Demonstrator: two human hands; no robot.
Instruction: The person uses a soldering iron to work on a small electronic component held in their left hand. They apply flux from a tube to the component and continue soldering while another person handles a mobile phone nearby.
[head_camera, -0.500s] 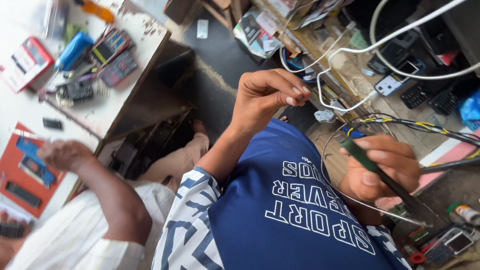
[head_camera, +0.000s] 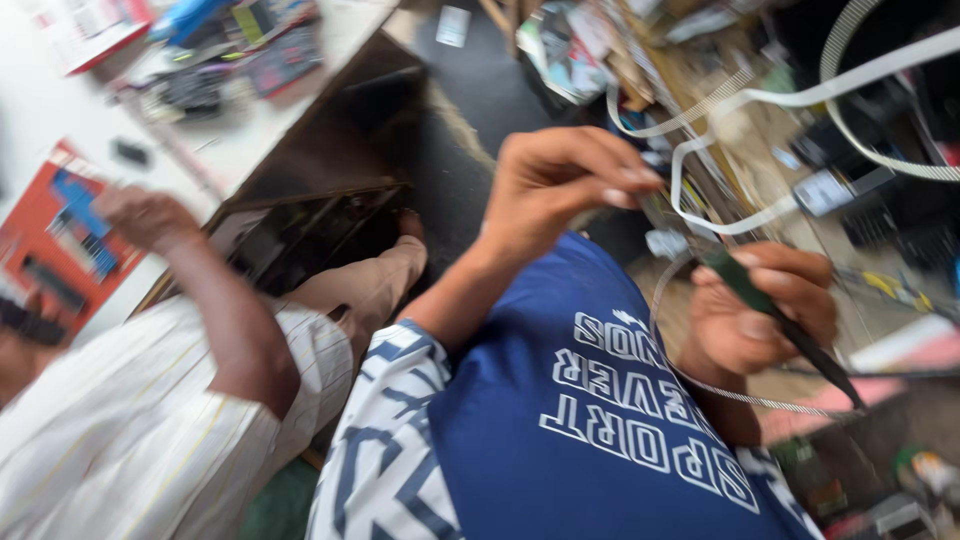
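**Hands at a cluttered bench, tool and cable in grip**

The left hand (head_camera: 565, 185) pinches its fingertips together on a thin white ribbon cable (head_camera: 720, 100) that loops over the messy workbench (head_camera: 700, 60). The right hand (head_camera: 765, 310) is closed around a slim, dark green-handled tool (head_camera: 770, 305), its tip pointing down-right. A co-worker's hand (head_camera: 145, 215) rests near an orange card (head_camera: 50, 245).

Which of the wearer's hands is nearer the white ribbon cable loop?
Left. The left hand has its fingertips almost at the white ribbon cable loop; the right hand, gripping a dark green tool, sits below it.
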